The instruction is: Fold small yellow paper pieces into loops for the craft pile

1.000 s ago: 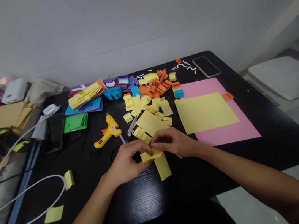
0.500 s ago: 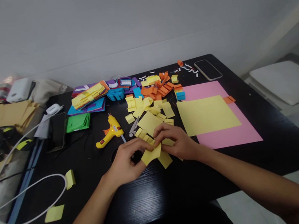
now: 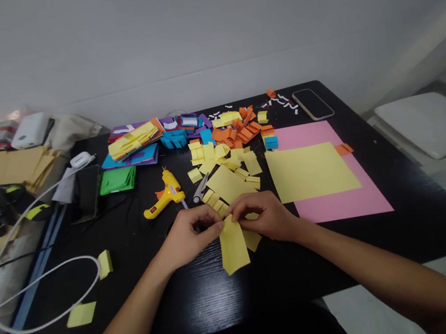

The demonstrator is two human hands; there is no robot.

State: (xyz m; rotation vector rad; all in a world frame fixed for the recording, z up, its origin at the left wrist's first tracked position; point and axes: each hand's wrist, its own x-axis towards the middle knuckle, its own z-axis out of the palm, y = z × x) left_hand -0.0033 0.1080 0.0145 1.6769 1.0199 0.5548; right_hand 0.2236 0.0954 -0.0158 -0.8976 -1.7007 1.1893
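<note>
Between my two hands hangs a creased piece of yellow paper [image 3: 234,248], pinched along its upper edge. My left hand [image 3: 191,233] grips its top left corner between thumb and fingers. The top right corner is pinched by my right hand [image 3: 263,214]. Just beyond the hands lies a heap of cut and folded yellow paper pieces [image 3: 228,182], partly hidden by my fingers. Small scissors [image 3: 200,189] rest at the heap's left side. To their left lies a yellow glue gun [image 3: 164,194], its nozzle pointing away from me.
Right of the hands, a yellow sheet [image 3: 314,171] overlaps a pink sheet [image 3: 342,206]. Orange folded pieces [image 3: 238,131] and a phone [image 3: 312,104] lie farther back. Bundled coloured papers [image 3: 134,142] and green paper [image 3: 117,180] are at back left. A white cable [image 3: 43,274] loops at left.
The yellow paper has turned from slanting sideways to hanging down toward me, its folded strip showing more fully. Both hands still hold it; my left fingers have shifted to its top edge.
</note>
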